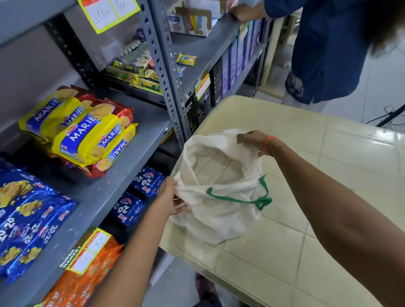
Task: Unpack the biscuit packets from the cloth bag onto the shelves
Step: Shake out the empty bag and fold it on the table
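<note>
Cloth bag [220,195] is sitting on the cream table [345,190] beside the grey shelves [103,200], mouth open, no packets visible inside. Left hand [170,199] is pinching the near-left rim; right hand [252,141] is gripping the far rim. Marie packets [83,128] are lying stacked on the shelf.

The cloth bag [220,193] is off-white with green handles [260,198]. It lies on a pale cream table [321,192] scored with a grid of square lines. Left of the bag, the grey metal shelf [98,198] carries yellow-and-blue Marie packets [86,133] over red ones, and dark blue 20-20 packets [15,221] printed with golden biscuits. Below that shelf lie orange packets [69,292]. The right wrist wears an orange-pink band [269,144]. Beyond the table stands a person in navy clothing [327,34].
</note>
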The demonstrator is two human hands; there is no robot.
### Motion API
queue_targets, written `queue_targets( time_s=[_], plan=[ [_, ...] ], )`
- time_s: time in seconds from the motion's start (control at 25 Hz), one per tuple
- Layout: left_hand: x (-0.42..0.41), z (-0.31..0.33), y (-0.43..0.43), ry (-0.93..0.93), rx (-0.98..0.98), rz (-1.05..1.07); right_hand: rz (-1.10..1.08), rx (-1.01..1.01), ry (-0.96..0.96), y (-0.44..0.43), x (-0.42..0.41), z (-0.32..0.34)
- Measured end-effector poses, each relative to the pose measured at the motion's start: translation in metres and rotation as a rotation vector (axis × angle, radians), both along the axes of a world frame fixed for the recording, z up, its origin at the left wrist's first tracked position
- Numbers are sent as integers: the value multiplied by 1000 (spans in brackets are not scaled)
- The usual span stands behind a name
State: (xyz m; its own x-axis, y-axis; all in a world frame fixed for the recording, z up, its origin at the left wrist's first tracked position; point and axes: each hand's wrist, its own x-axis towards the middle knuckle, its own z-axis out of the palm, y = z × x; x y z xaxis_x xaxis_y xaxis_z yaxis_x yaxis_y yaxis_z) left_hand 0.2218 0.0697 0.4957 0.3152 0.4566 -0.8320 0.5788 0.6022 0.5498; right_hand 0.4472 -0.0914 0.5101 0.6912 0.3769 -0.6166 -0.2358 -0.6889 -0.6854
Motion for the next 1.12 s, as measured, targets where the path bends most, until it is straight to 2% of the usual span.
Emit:
queue_targets(
  time_s=[0.08,0.2,0.32,0.4,0.44,0.52,0.56,0.6,0.68,0.8,0.84,0.96,1.12],
  plan=[
    [4,15,3,-43,59,-87,50,54,153,-8,-13,23],
    [12,29,12,-60,295,-304,187,28,140,-23,-27,45],
    [15,26,22,-28,488,-419,111,4,-170,-40,-34,49],
    [12,13,16,86,644,-598,193,-194,-385,-56,-51,41],
    [7,3,8,152,672,-693,329,-310,-379,-62,-64,31],
    [-9,-18,-13,208,653,-802,511,-382,-78,-71,-98,12],
    [-17,-27,-23,237,657,-813,528,-350,60,-76,-114,5],
    [-23,-33,-30,274,692,-797,501,-326,101,-82,-122,-4],
    [-31,-38,-37,308,706,-725,313,-291,-50,-97,-127,-20],
    [-29,-40,-38,245,645,-552,-137,-176,-322,-112,-127,-36],
    [-27,-40,-38,215,624,-501,-184,-162,-402,-113,-129,-38],
    [-21,-42,-37,158,563,-448,-52,-205,-494,-100,-136,-45],
    [-15,-45,-26,205,471,-514,213,-463,-445,-75,-143,-47]
  ],
)
